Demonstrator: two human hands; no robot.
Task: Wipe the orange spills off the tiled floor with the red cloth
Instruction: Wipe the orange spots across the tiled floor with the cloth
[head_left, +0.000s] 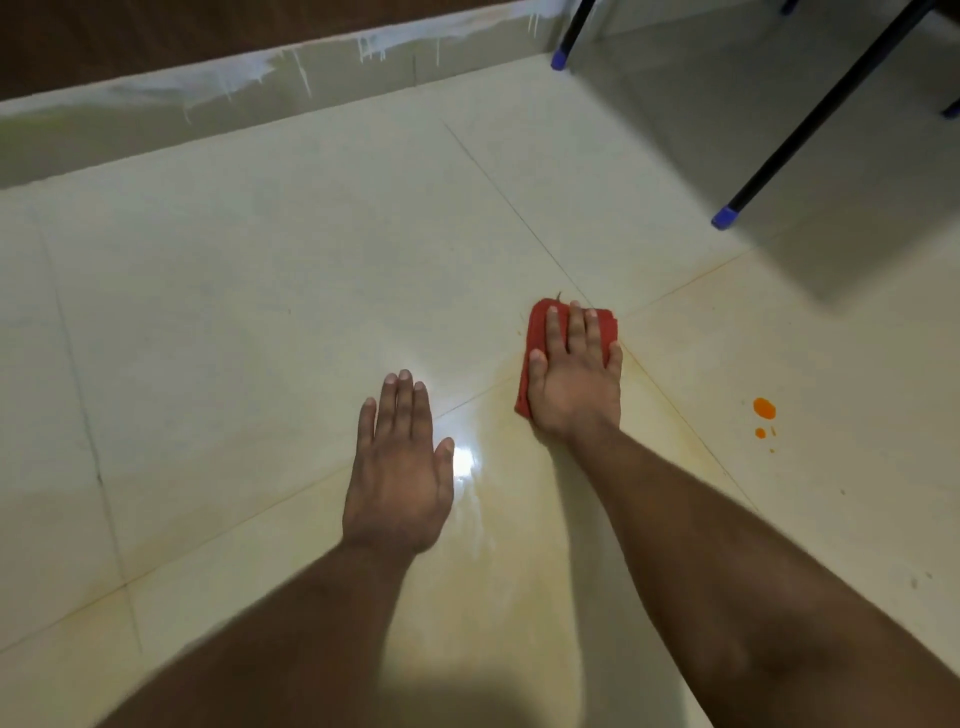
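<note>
The red cloth (537, 332) lies folded flat on the tiled floor (260, 270), right where several grout lines meet, a little right of the middle of the view. The right hand (574, 376) presses down on it with fingers straight and slightly spread, palm covering the near half of the cloth, so that only its far edge and left side show around the hand. Around and nearer than the cloth a pale yellowish smear (649, 395) spreads over the glossy tile. Off to the right, well apart from the cloth, an orange spill (764, 408) sits on the floor as one larger blot with a few smaller drops just below it. The left hand (400, 462) rests flat on the floor to the left of the cloth, fingers straight and together, thumb out, holding nothing; a bright reflection glints just beside its thumb. At the upper right, black furniture legs (826, 111) with blue caps (724, 217) stand on the tiles, and a paint-streaked skirting (249, 88) runs along the far wall.
</note>
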